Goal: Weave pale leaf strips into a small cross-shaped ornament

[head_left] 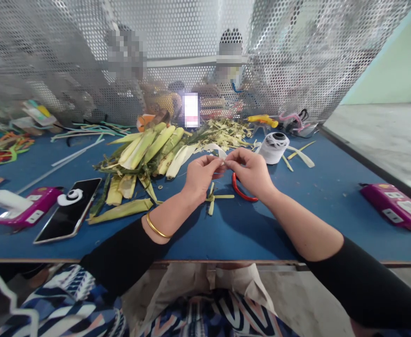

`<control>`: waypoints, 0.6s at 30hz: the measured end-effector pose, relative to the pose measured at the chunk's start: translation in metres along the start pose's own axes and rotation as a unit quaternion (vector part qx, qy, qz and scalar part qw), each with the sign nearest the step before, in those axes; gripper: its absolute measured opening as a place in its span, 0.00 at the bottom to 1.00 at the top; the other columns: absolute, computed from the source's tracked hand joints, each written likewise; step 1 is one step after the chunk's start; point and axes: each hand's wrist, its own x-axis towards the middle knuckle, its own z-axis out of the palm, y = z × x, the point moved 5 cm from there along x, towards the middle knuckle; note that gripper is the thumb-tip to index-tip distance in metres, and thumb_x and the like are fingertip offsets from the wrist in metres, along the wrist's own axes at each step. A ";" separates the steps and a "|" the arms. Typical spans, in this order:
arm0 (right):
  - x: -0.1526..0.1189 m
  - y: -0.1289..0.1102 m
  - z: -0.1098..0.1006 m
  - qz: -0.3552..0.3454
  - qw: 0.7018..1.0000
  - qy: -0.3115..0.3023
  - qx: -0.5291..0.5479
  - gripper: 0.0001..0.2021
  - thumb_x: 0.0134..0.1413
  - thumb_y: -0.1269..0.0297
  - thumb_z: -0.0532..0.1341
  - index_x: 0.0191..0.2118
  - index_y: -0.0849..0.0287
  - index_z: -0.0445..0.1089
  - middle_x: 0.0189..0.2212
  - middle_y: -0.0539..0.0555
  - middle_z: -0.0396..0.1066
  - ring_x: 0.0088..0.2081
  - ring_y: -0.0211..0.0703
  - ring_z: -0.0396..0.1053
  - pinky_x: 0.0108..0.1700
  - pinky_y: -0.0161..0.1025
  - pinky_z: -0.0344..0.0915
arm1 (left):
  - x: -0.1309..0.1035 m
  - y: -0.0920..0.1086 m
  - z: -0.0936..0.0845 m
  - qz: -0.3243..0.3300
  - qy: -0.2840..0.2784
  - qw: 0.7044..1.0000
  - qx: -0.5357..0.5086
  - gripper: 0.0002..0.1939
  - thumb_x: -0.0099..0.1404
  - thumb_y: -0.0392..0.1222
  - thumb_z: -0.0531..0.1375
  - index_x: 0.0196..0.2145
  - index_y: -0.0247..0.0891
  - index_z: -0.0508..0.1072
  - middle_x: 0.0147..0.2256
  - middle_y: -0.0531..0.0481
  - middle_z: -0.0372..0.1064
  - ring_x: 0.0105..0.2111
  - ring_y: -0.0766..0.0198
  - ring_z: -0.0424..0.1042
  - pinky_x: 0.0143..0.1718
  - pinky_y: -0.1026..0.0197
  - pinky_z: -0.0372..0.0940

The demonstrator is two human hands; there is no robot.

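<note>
Both grips, left hand (199,178) and right hand (253,171), pinch a pale strip (218,150) above the counter's (332,192) middle. Between them and the near edge you have a husk cross (211,198); husks (149,147) lie toward the far left corner, spool (273,153) toward the far right.

From the right hand (253,171), the left hand (200,178) and corn husks (145,150) blocked nine o'clock, husk scraps (223,135) eleven, the thread spool (273,153) half past one. A red curved handle (241,194) (partly hidden by that hand) crowded seven. Bare blue tabletop (319,196) gave passage between three and four, short of the purple power strip (395,206).
</note>
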 end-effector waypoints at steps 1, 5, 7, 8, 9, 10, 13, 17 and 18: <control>0.001 0.003 0.001 0.019 0.999 0.001 0.028 0.03 0.49 0.67 0.60 0.26 0.57 0.67 0.23 0.48 0.70 0.26 0.38 0.65 0.32 0.38 0.61 | 0.000 0.001 0.000 0.017 0.002 1.000 0.010 0.06 0.53 0.41 0.64 0.25 0.36 0.72 0.23 0.52 0.71 0.25 0.67 0.70 0.31 0.63 0.67; 0.002 0.013 0.003 0.067 0.990 0.000 0.128 0.04 0.44 0.67 0.63 0.26 0.58 0.66 0.21 0.47 0.69 0.26 0.37 0.67 0.32 0.38 0.64 | -0.001 0.003 0.001 0.068 -0.001 0.997 0.044 0.06 0.53 0.41 0.63 0.24 0.36 0.74 0.23 0.52 0.71 0.25 0.68 0.70 0.32 0.63 0.67; 0.003 0.015 0.003 0.073 0.987 0.000 0.140 0.04 0.43 0.67 0.63 0.26 0.58 0.67 0.21 0.47 0.69 0.26 0.37 0.67 0.32 0.38 0.64 | -0.001 0.004 0.001 0.084 -0.010 0.995 0.055 0.06 0.53 0.41 0.64 0.25 0.36 0.74 0.23 0.52 0.72 0.25 0.67 0.70 0.32 0.63 0.67; 0.003 0.015 0.003 0.076 0.987 0.001 0.144 0.04 0.43 0.68 0.63 0.26 0.58 0.67 0.21 0.47 0.69 0.25 0.37 0.67 0.31 0.37 0.63 | 0.000 0.004 0.001 0.092 -0.016 0.994 0.062 0.06 0.52 0.42 0.64 0.25 0.36 0.74 0.23 0.52 0.72 0.25 0.67 0.70 0.32 0.63 0.67; 0.003 0.015 0.002 0.078 0.986 0.002 0.148 0.04 0.42 0.68 0.64 0.26 0.58 0.67 0.21 0.47 0.68 0.25 0.37 0.66 0.31 0.37 0.63 | 0.000 0.004 0.002 0.099 -0.021 0.993 0.068 0.06 0.51 0.42 0.65 0.25 0.36 0.75 0.23 0.51 0.73 0.25 0.67 0.70 0.31 0.63 0.67; 0.003 0.014 0.002 0.080 0.985 0.000 0.155 0.04 0.42 0.67 0.64 0.25 0.58 0.67 0.21 0.47 0.68 0.25 0.37 0.66 0.31 0.37 0.63 | 0.001 0.005 0.002 0.106 -0.026 0.991 0.072 0.07 0.51 0.41 0.65 0.26 0.35 0.75 0.23 0.51 0.73 0.25 0.67 0.70 0.31 0.63 0.67; 0.003 0.011 0.004 0.086 0.979 -0.019 0.183 0.07 0.43 0.64 0.66 0.24 0.58 0.67 0.20 0.47 0.68 0.25 0.37 0.66 0.31 0.38 0.64 | 0.002 0.005 0.002 0.108 -0.025 0.991 0.071 0.07 0.52 0.41 0.65 0.26 0.35 0.75 0.23 0.51 0.72 0.24 0.67 0.70 0.31 0.63 0.67; 0.003 0.009 0.005 0.074 0.979 -0.030 0.189 0.08 0.44 0.62 0.66 0.25 0.57 0.66 0.21 0.47 0.69 0.26 0.38 0.67 0.32 0.38 0.65 | 0.002 0.004 0.000 0.084 -0.007 0.995 0.045 0.07 0.54 0.42 0.64 0.23 0.36 0.73 0.21 0.53 0.70 0.22 0.68 0.68 0.30 0.63 0.67; 0.003 0.009 0.005 0.063 0.982 -0.028 0.176 0.07 0.44 0.63 0.66 0.26 0.57 0.67 0.22 0.47 0.69 0.26 0.38 0.67 0.33 0.38 0.65 | 0.002 0.003 0.000 0.075 -0.003 0.997 0.035 0.08 0.54 0.42 0.64 0.22 0.36 0.72 0.21 0.53 0.70 0.22 0.69 0.67 0.29 0.63 0.67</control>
